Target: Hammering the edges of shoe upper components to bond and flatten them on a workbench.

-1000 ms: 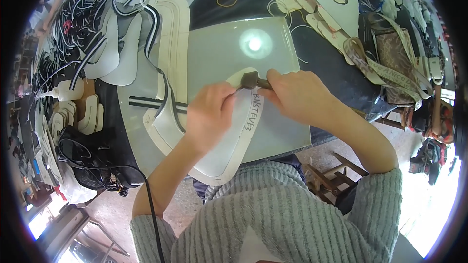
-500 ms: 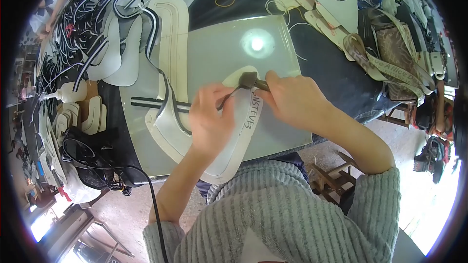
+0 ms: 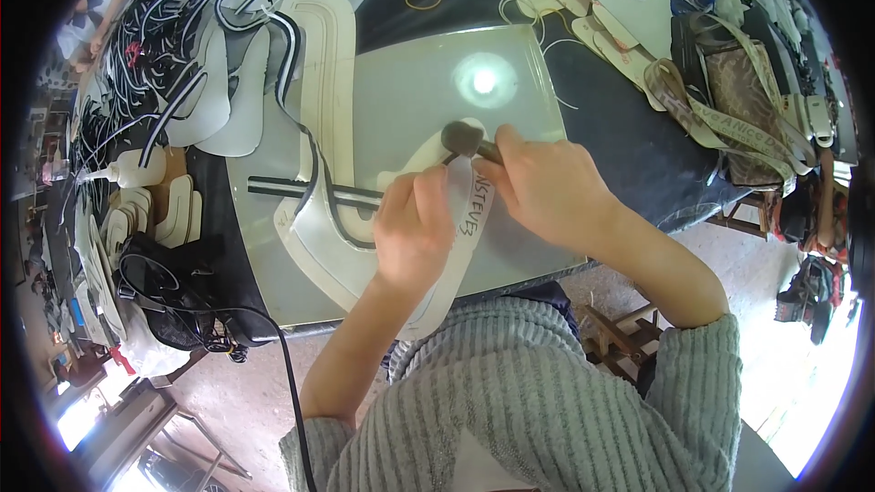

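Observation:
My right hand (image 3: 551,186) grips the short handle of a small hammer (image 3: 463,138). Its dark head lies over the upper end of a cream, curved shoe-part template (image 3: 325,279) with handwriting along one side. Close to the head, my left hand (image 3: 412,227) is closed on a narrow black-and-white strip (image 3: 314,189); its fingertips hide the pinched part. Dark edging follows the template's inner curve. The template rests on a grey, glossy board (image 3: 501,218), its near end overhanging the front edge by my lap.
Another long cream template (image 3: 325,82) lies behind. Tangled striped strips (image 3: 173,13) fill the far left, near a white squeeze bottle (image 3: 144,166) and a black bag (image 3: 164,282). Stacked cream cutouts (image 3: 620,18) and a patterned strap bag (image 3: 743,95) sit at the right.
My left hand has shifted slightly right and nearer the writing on the template. The hammer head has turned and moved a little up, showing its round face.

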A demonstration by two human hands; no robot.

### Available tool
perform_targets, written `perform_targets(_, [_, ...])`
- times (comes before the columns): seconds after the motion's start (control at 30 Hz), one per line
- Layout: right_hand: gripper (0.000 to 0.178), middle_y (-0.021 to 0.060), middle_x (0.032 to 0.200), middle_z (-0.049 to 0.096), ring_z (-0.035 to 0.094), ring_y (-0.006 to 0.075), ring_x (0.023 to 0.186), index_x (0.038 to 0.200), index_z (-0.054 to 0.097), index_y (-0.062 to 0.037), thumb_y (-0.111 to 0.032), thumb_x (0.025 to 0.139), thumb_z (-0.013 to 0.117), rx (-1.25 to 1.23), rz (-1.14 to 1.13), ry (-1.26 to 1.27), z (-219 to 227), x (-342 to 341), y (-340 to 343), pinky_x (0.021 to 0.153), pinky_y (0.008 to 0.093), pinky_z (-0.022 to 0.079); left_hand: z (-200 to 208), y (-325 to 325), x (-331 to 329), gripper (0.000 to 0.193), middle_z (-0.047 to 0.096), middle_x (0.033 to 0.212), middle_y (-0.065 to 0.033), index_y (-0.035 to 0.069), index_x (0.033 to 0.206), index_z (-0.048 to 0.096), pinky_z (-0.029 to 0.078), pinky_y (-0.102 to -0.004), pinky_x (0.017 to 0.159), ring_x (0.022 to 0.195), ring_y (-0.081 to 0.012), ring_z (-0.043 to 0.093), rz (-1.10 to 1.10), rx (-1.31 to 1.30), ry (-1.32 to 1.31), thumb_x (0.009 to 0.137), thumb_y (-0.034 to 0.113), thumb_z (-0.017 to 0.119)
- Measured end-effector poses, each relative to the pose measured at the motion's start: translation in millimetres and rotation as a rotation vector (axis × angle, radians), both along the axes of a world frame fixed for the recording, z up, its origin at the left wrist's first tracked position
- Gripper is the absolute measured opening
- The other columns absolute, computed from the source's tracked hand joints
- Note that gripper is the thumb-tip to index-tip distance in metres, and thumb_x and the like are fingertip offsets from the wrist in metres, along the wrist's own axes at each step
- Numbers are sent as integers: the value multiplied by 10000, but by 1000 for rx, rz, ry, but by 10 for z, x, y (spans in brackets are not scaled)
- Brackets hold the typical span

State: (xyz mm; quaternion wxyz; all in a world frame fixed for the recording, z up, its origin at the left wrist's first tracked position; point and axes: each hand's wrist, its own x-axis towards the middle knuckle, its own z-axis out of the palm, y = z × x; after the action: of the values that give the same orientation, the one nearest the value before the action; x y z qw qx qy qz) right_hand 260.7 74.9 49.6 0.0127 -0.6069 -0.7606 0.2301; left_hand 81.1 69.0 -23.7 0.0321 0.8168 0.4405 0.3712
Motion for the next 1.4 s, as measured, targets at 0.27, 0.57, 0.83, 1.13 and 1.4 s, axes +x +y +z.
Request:
perform_targets(0.27, [335, 176, 601, 609, 643, 390, 574, 881, 491, 2, -308, 986, 560, 20, -33, 13, -72, 32, -32, 515, 476, 506, 105, -47, -15, 245, 583, 764, -84, 11, 984, 593, 512, -347, 583, 688, -251, 593, 68, -245, -328, 787, -108, 677])
perform_targets(0.57, [324, 173, 607, 605, 634, 396, 571, 884, 498, 1, -300, 985, 565, 89, -9, 95, -17, -65, -90, 521, 471, 501, 38, -94, -26, 184, 698, 850, -97, -3, 932, 561, 523, -333, 603, 722, -252, 657, 72, -89, -52, 838, -71, 704])
perform_targets(0.83, [317, 182, 640, 625, 640, 402, 580, 882, 503, 0, -294, 986, 563, 52, -51, 74, -68, -49, -73, 528, 476, 505, 80, -94, -35, 225, 707, 852, -95, -14, 974, 539, 534, -339, 659, 753, -258, 678, 70, -120, -56, 833, -68, 705])
perform_targets(1.13, [316, 180, 642, 629, 638, 403, 578, 880, 498, 0, -291, 983, 566, 35, -46, 68, -77, -37, -65, 527, 483, 500, 60, -192, -96, 245, 726, 892, -92, -6, 993, 547, 529, -336, 666, 800, -263, 663, 106, -95, -15, 828, -43, 724])
perform_targets(1.4, [298, 180, 636, 620, 633, 402, 590, 929, 506, 2, -285, 986, 561, -34, 9, 46, -51, -84, -74, 537, 488, 491, 72, -143, -76, 260, 727, 910, -95, -5, 981, 527, 525, -337, 654, 788, -268, 662, 111, -119, -98, 825, -41, 733])
